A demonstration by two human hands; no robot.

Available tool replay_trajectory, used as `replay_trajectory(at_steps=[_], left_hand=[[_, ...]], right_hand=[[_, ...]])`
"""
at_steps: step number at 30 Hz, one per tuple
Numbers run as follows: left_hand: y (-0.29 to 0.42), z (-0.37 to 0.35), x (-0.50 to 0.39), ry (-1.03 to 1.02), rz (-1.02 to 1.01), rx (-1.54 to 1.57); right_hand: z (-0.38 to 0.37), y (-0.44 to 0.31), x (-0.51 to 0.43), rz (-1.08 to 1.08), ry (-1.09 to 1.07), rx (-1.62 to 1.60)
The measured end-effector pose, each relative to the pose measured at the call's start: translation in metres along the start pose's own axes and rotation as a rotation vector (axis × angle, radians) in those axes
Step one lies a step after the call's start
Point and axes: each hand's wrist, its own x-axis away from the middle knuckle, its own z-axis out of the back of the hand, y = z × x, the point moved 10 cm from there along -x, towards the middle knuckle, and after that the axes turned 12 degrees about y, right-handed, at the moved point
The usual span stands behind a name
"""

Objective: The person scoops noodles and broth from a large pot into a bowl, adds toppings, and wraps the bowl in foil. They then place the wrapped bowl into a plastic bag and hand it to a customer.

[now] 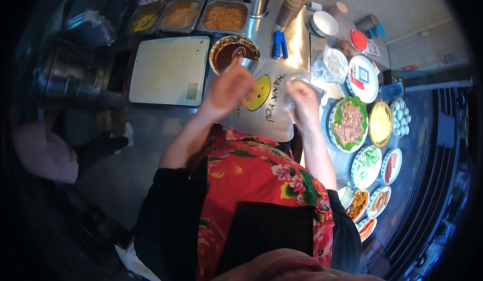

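A clear plastic bag (277,128) with a printed yellow smiley face and lettering hangs before my floral apron. My right hand (305,99) pinches the bag's edge on the right, where the plastic bunches up between thumb and fingers. Over the bag's left part is my left hand (232,88), blurred by motion; whether its fingers grip the plastic is not clear. Just beyond that hand, a bowl of dark brown sauce (225,54) has a spoon in it. A blue stapler (279,45) lies on the steel counter past the bag.
A white cutting board (169,71) is at left, behind it metal trays of food (225,17). Along the right counter stand several plates, including shredded meat on leaves (349,126) and chopped greens (366,167), plus pale eggs (401,118). Another person (49,152) is at far left.
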Motion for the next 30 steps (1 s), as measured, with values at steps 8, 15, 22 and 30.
replay_trajectory(at_steps=[8, 15, 22, 30], left_hand=[[-0.015, -0.013, -0.021, 0.075, 0.009, 0.081], [-0.013, -0.041, -0.025, -0.203, 0.105, 0.719], [-0.074, -0.008, -0.022, -0.320, 0.586, 0.662], [-0.004, -0.103, -0.043, -0.345, -0.678, -0.767]], right_hand=[[0.034, -0.001, 0.006, -0.042, -0.047, 0.101], [0.055, 0.030, 0.004, 0.067, 0.000, -0.151], [0.221, 0.080, -0.011, -0.217, 0.644, -0.684], [0.040, 0.021, 0.055, -0.118, -0.292, -0.122]])
